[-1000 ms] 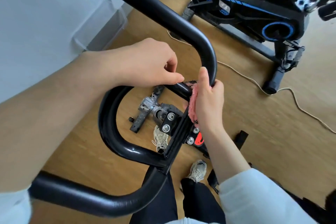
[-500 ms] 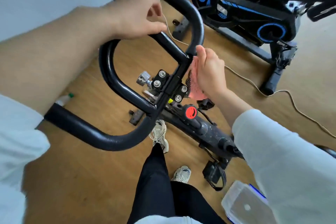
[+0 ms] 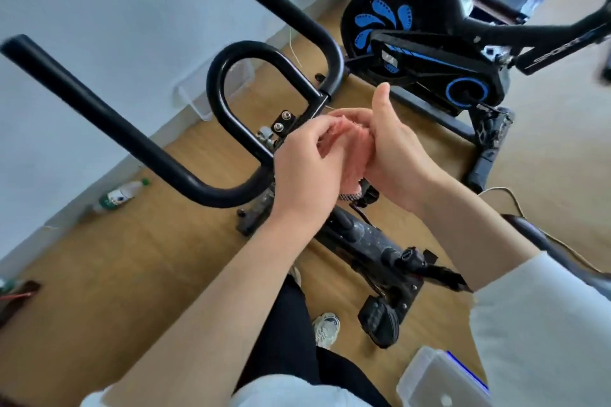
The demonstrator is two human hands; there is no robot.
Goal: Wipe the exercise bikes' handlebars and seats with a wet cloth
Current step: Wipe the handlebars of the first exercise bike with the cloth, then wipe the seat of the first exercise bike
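Now, with the left hand (image 3: pixel 307 172) and right hand (image 3: pixel 400 155) both gripping the crumpled pink cloth (image 3: pixel 344 145) between them, just clear of the black tubular handlebars (image 3: pixel 99 108), best refold it to a fresh damp face before wrapping the next tube.

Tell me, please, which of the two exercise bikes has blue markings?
The farther black exercise bike, upper right: blue petals on its wheel cover. The nearer black bike shows no blue.

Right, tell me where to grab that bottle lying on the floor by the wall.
Probably its middle, from above: the bottle lies flat on its side, green cap at one end, and the wall closes off its far side.
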